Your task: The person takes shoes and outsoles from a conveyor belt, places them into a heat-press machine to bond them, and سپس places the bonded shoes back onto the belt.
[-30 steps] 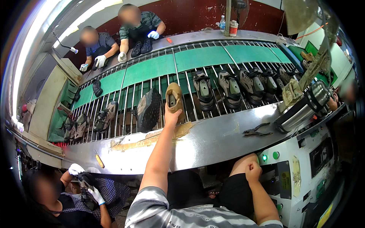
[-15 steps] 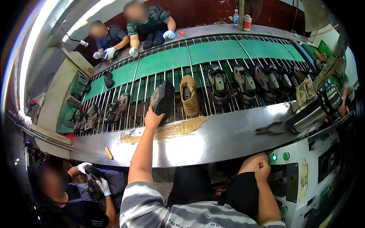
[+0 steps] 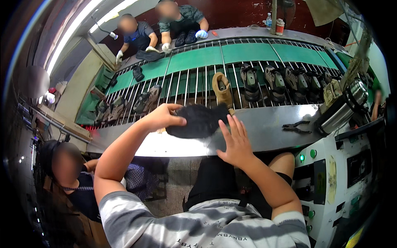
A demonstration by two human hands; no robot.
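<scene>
Your shirt (image 3: 206,227) carries dark capital letters (image 3: 241,238) on its pale stripes; the bottle (image 3: 268,21) at the worktop's (image 3: 248,33) far edge bears a label too small to read.

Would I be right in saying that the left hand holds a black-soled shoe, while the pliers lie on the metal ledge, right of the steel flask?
Not quite: the head view shows the pliers left of the steel flask, on the metal ledge. The left hand does hold the black-soled shoe.
</scene>
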